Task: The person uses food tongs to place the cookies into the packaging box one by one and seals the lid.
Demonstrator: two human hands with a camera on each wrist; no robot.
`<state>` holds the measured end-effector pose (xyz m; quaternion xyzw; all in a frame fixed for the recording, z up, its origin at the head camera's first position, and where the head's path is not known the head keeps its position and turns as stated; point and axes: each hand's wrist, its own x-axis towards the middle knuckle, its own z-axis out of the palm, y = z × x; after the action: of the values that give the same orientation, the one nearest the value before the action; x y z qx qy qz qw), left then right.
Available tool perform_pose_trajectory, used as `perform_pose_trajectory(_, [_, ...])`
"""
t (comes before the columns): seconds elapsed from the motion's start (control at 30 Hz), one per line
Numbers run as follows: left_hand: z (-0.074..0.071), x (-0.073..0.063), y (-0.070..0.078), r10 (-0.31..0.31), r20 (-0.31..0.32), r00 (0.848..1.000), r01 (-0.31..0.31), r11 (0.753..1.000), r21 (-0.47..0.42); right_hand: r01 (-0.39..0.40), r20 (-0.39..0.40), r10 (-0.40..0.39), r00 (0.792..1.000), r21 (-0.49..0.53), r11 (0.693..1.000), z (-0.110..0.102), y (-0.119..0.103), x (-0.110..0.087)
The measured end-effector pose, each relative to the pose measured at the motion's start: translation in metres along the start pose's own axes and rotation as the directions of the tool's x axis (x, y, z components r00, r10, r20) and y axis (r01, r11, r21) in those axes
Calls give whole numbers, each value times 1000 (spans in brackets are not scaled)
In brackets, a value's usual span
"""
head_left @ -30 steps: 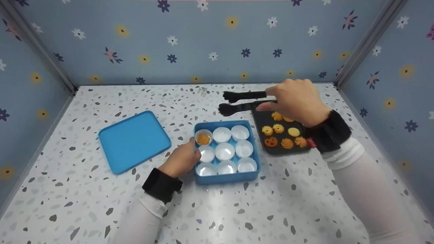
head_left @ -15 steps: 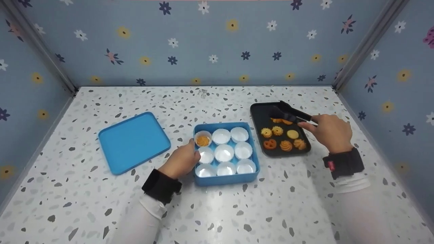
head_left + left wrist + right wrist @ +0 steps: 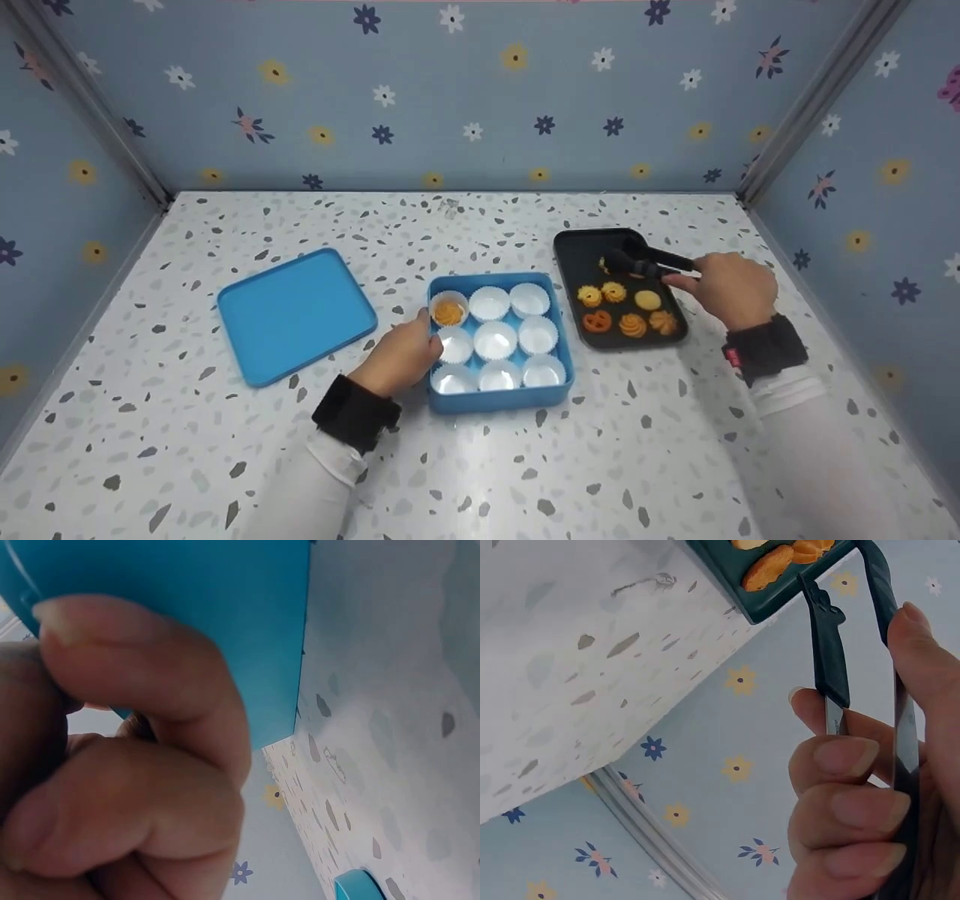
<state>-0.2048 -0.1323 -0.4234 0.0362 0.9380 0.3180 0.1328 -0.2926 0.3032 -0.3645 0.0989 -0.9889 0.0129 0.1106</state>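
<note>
Right hand (image 3: 726, 289): fingers curled round black tongs (image 3: 646, 261), tips over far end of black tray (image 3: 571, 255) of cookies (image 3: 632, 324).
Left hand (image 3: 400, 354): fingers curled, gripping left wall of blue box (image 3: 501, 397) with paper cups.
Blue lid (image 3: 295, 313): flat on table, left, apart.

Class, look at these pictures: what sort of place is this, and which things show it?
Probably a staged tabletop booth, not a real kitchen: flower-patterned blue walls enclose a speckled terrazzo-style tabletop on three sides, with metal corner posts. On it are only a blue cookie box and a black tray.
</note>
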Motion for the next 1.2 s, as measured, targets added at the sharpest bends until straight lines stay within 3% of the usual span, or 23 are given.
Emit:
perform_pose_trajectory(0.27, [-1, 0, -1, -8, 4, 1000, 8, 1000, -13, 42, 124, -26, 992, -131, 991, -26, -16, 25])
perform_pose_trajectory(0.5, [-1, -1, -1, 1, 3, 1000, -1, 1000, -25, 94, 253, -26, 967, -258, 962, -46, -41, 51])
perform_pose_trajectory(0.7, [-1, -2, 1, 36, -17, 999, -36, 999, 7, 169, 277, -85, 957, -295, 940, -55, -54, 62])
perform_pose_trajectory(1.2, [-1, -2, 1, 0, -1, 1000, 0, 999, -47, 238, 375, -85, 923, -382, 893, -65, -78, 77])
